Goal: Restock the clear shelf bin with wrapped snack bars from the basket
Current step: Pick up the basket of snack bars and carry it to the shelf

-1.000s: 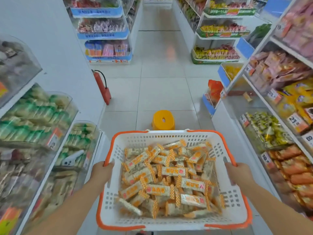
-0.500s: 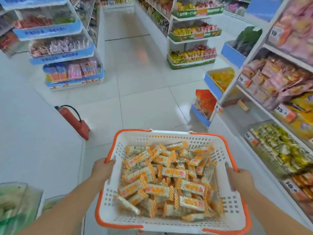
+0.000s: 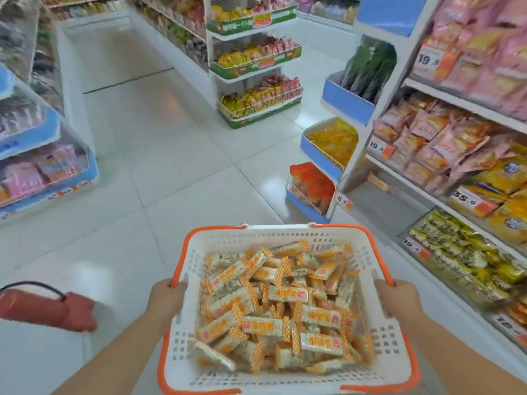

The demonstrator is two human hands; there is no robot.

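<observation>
White basket (image 3: 379, 363) heaped with snack bars (image 3: 281, 303), both hands (image 3: 166, 299) gripping its rim.

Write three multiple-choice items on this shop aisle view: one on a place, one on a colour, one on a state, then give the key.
1. Where does the red fire extinguisher lie?
A. On the floor to the person's left
B. On a right-hand shelf
C. Inside the basket

2. What colour is the rim of the white perforated plastic basket?
A. Blue
B. Orange
C. Green

3. What are the hands doing?
A. Both hang free
B. One lifts a bar out
C. Each grips a side of the basket rim

Key: 1 A, it lies low at the left edge on the tiles. 2 B, an orange band runs round the top edge. 3 C, the left hand and right hand each clasp a side while the orange-and-white wrapped snack bars stay piled inside.
</observation>
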